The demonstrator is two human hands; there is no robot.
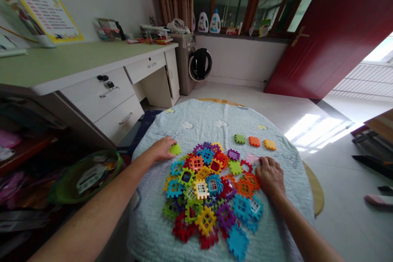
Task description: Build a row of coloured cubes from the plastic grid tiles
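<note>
My left hand (163, 149) pinches a light green square building tile (175, 149) at the back left edge of a pile. The heap of notched plastic tiles (202, 174) is many-coloured, some solid and some with window openings. Beside the pile's right edge, my right hand (272, 174) rests on the cloth with its fingers curled under, close to an orange window tile (252, 180). Whatever may be under those fingers is hidden. Behind the pile, a green tile (240, 138), an orange tile (254, 141) and a yellow tile (269, 144) lie apart in a row.
A pale blue cloth (202, 118) covers the round table. To the left are a desk with white drawers (101, 90) and a green basket (86, 176) of odds and ends. Further back stand a washing machine (186, 63) with its door open and a red door (325, 41).
</note>
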